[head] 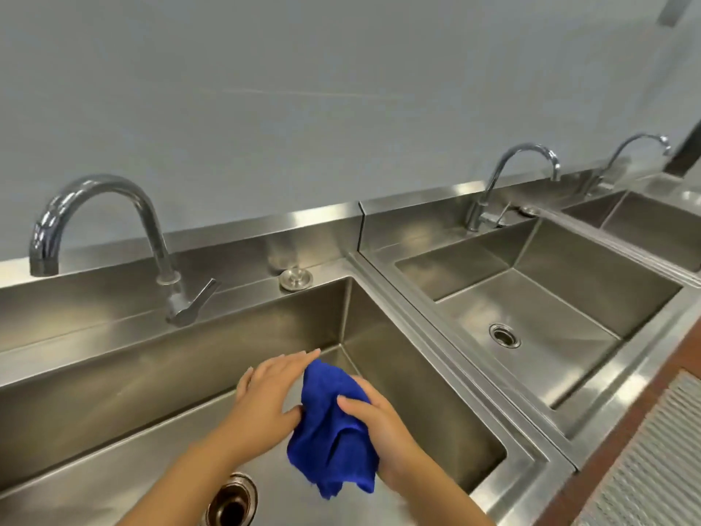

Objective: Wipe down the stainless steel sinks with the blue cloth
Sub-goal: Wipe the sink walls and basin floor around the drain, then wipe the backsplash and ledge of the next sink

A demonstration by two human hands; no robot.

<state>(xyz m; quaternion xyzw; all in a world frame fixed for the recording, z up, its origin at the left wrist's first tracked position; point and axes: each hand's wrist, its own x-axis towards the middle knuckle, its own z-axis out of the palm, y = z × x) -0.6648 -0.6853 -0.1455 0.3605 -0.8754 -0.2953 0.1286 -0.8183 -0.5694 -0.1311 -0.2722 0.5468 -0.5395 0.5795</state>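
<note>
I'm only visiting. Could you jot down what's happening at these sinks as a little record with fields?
Sinks: nearest sink, middle sink, farthest sink, side by side
Faucets: curved faucet behind the nearest sink, similar ones behind the others
Cloth: blue cloth, bunched, over the nearest sink
Right hand: grips the cloth, thumb across it
Left hand: fingers straight, against the cloth's side
Drain: below the hands
Contact: cannot tell whether the cloth touches steel
</note>
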